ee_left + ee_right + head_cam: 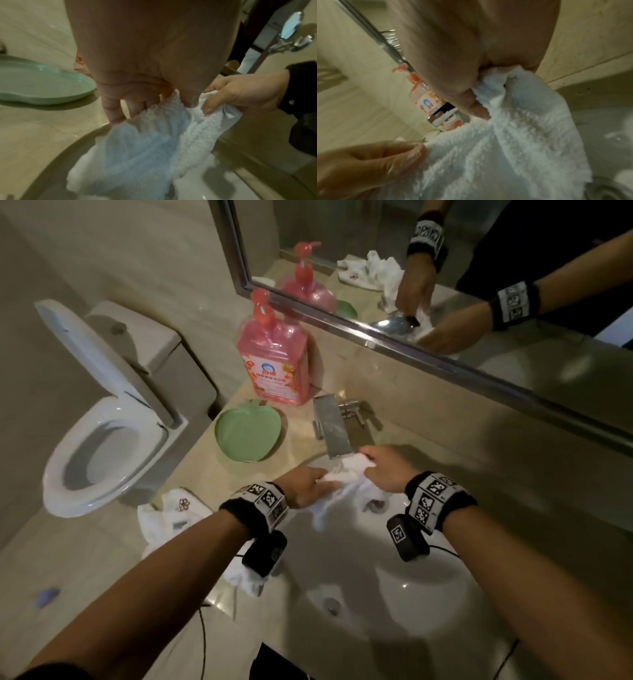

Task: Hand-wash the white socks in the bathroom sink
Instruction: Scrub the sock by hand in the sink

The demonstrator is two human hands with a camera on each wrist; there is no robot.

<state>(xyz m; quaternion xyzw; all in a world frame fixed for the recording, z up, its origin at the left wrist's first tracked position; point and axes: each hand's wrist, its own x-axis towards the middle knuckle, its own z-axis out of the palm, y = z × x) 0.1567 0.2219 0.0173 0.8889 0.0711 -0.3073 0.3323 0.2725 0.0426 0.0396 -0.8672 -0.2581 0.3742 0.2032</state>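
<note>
Both hands over sink (428, 594), under faucet (334, 429). Left hand (305, 486) and right hand (385, 470) each grasp one white sock (342, 491), stretched between them, lower end hanging into basin. More socks (174, 515) lie on counter (212, 474), left of sink.

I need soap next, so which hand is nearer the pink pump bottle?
Left. The left hand grips the white sock on the side of the sink toward the pink pump bottle; the right hand grips it farther away, beyond the faucet.
</note>
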